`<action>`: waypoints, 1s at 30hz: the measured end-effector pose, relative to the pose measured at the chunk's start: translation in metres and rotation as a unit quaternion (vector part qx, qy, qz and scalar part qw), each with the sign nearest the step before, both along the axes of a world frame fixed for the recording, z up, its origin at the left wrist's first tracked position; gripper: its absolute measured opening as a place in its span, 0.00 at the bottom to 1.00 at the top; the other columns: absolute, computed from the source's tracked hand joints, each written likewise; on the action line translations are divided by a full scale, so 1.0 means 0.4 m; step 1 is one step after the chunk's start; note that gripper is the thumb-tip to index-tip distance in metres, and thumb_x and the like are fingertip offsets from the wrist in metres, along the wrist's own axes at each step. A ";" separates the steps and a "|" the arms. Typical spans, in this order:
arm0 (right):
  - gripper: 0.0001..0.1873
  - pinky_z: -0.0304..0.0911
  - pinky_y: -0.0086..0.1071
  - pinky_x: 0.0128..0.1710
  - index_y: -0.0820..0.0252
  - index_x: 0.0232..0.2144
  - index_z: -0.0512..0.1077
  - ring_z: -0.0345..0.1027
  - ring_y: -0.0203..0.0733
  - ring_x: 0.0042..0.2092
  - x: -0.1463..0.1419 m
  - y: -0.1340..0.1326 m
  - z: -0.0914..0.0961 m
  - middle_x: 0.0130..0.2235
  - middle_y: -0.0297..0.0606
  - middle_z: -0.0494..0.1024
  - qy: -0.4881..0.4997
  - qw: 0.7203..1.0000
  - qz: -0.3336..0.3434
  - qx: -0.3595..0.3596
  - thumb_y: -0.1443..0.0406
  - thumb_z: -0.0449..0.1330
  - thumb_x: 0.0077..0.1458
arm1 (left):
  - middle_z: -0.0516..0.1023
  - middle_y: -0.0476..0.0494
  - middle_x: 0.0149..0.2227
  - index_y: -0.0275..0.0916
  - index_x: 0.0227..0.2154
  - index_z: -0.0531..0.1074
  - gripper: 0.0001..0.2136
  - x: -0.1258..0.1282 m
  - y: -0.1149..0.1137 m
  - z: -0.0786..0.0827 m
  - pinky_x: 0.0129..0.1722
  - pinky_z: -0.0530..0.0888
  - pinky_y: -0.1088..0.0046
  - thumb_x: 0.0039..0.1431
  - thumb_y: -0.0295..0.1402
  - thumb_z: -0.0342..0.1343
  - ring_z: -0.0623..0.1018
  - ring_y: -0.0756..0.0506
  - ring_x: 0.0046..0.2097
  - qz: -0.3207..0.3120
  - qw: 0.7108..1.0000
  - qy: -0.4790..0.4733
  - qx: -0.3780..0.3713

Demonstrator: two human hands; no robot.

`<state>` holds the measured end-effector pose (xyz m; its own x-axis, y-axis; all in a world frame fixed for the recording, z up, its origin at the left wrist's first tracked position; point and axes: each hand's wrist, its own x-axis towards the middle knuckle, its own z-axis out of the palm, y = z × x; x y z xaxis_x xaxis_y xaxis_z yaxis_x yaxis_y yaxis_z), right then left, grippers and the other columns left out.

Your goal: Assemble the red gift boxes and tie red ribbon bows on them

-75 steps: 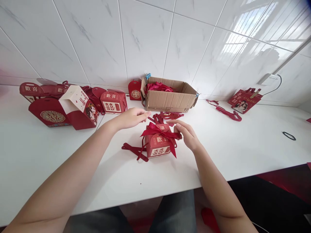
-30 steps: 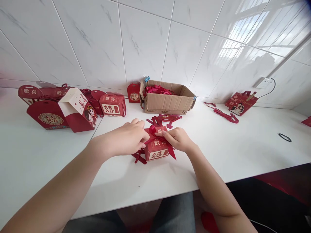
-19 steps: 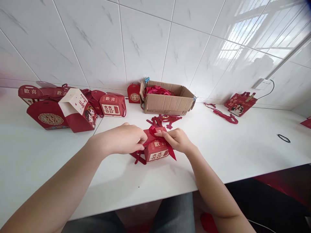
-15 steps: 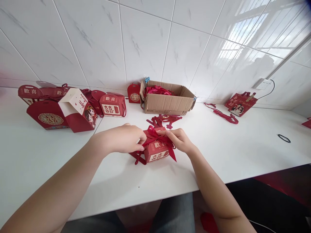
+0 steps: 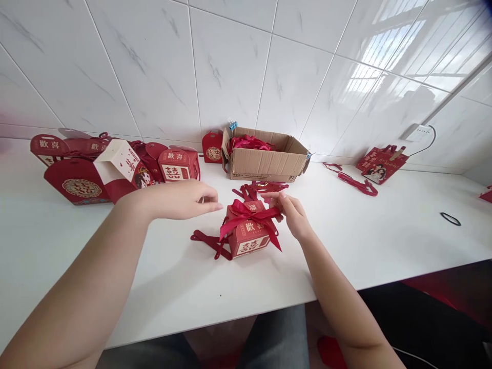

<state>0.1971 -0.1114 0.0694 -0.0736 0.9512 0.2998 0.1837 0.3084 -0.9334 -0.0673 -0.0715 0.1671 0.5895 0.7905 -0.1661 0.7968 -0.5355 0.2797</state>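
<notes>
Right hand: thumb and fingertips pinched shut on the right loop of the ribbon bow. Rest of the hand sits just right of the gift box.
Left hand: off the box, up and to its left, not touching it. Fingers loosely curled with tips near the thumb, nothing visible in it.
Gift box: small, red, upright on the white worktop, centre front, printed face toward the camera. The bow sits on its top and the tails hang down the front and right side.
Flat red strips lie on the worktop touching the box's left base. Loose red cutouts are just behind the box.
Behind those: open cardboard box against the tiled wall, red ribbons inside, blue clip on its left flap. Small red tag box is beside that flap.
Far left: cluster of finished red boxes, one white-and-red box tilted, one small square box nearest the middle.
Far right: red bag leaning at the wall, red handle strips near it, black ring well apart.
</notes>
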 end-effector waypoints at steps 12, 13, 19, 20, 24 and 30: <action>0.17 0.60 0.43 0.54 0.54 0.43 0.76 0.66 0.46 0.51 0.000 -0.013 0.002 0.46 0.42 0.72 -0.079 0.985 0.054 0.140 0.56 0.51 0.63 | 0.76 0.42 0.43 0.41 0.41 0.70 0.18 0.063 0.014 -0.044 0.32 0.67 0.71 0.57 0.49 0.48 0.74 0.44 0.37 -0.011 0.999 -0.025 -0.030; 0.16 0.61 0.43 0.54 0.54 0.43 0.76 0.66 0.45 0.51 -0.002 -0.014 0.001 0.46 0.42 0.72 -0.086 0.983 0.063 0.148 0.57 0.52 0.63 | 0.76 0.42 0.39 0.41 0.38 0.69 0.19 0.061 0.014 -0.041 0.29 0.66 0.71 0.57 0.51 0.47 0.73 0.45 0.33 0.005 0.999 -0.010 -0.036; 0.10 0.66 0.40 0.44 0.54 0.40 0.78 0.68 0.41 0.42 -0.016 -0.010 -0.013 0.39 0.40 0.72 -0.146 0.962 0.070 0.218 0.63 0.57 0.59 | 0.69 0.47 0.25 0.40 0.22 0.65 0.24 0.058 0.002 -0.031 0.24 0.58 0.71 0.56 0.57 0.46 0.63 0.49 0.23 -0.014 0.987 0.017 -0.161; 0.10 0.66 0.39 0.42 0.54 0.39 0.78 0.67 0.41 0.40 -0.017 -0.009 -0.015 0.37 0.40 0.72 -0.159 0.959 0.064 0.228 0.63 0.58 0.58 | 0.67 0.48 0.23 0.40 0.22 0.64 0.23 0.062 0.000 -0.034 0.24 0.57 0.71 0.55 0.57 0.47 0.61 0.50 0.22 -0.026 0.985 0.011 -0.167; 0.09 0.65 0.38 0.38 0.53 0.39 0.79 0.65 0.40 0.36 -0.014 -0.004 -0.020 0.33 0.38 0.71 -0.206 0.945 0.053 0.247 0.63 0.59 0.58 | 0.69 0.47 0.27 0.39 0.20 0.63 0.20 0.070 -0.002 -0.045 0.24 0.57 0.72 0.56 0.51 0.49 0.62 0.51 0.23 -0.076 0.985 0.002 -0.155; 0.11 0.63 0.38 0.36 0.54 0.39 0.80 0.62 0.40 0.33 -0.005 0.002 -0.018 0.31 0.39 0.73 -0.267 0.931 0.077 0.235 0.63 0.57 0.60 | 0.73 0.44 0.30 0.39 0.19 0.69 0.19 0.066 0.000 -0.049 0.24 0.59 0.72 0.53 0.50 0.51 0.66 0.49 0.24 -0.088 0.985 0.004 -0.149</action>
